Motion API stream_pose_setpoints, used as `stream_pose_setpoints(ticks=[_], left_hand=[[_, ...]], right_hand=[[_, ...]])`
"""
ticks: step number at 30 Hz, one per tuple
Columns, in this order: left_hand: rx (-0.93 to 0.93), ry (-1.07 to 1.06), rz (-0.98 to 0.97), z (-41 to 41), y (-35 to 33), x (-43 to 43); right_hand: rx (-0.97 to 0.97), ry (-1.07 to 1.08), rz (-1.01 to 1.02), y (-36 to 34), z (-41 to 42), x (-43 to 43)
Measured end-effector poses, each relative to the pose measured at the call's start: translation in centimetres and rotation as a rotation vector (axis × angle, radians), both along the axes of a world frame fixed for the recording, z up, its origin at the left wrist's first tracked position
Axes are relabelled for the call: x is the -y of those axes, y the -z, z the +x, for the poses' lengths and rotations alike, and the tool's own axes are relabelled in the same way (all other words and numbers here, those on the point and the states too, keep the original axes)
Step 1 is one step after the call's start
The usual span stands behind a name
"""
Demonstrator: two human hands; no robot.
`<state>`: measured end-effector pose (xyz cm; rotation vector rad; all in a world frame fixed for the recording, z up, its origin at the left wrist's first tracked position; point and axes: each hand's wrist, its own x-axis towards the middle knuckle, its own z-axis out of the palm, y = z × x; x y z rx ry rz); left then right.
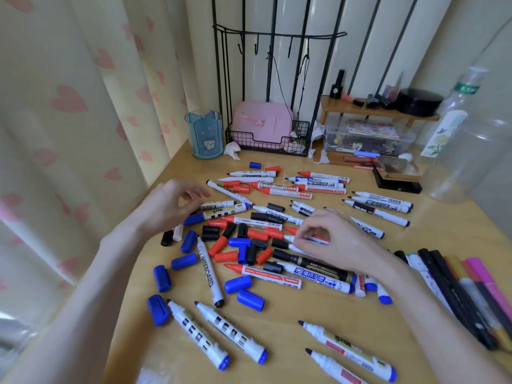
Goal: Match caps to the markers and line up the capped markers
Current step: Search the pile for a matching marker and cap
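Two hands: right hand (329,241) tight on a red-tipped marker (293,231), left hand (171,206) loose, empty.

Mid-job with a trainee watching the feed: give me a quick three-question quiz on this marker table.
1. True or false: the four blue-ended markers nearest the camera are capped.
2. Which hand pinches a red-tipped marker? A) left hand B) right hand C) neither
3. What colour is the loose cap lying farthest back, in front of the wire basket?

Key: 1 false, their tips are bare; 2 B; 3 blue.
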<state>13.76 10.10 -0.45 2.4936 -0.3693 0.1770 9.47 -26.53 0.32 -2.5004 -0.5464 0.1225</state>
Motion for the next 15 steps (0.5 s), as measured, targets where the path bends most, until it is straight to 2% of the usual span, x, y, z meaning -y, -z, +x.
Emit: stream_pose_setpoints(ticks=[7, 15], left_hand=[[0.005, 0.043, 0.046, 0.3, 0.1, 1.7], [0.030, 0.062, 0.038, 0.4, 0.6, 2.9]], right_hand=[[0.096, 0.127, 0.072, 0.2, 2.9, 0.1], [0.075, 0.311, 0.090, 0.2, 7.5, -0.4]])
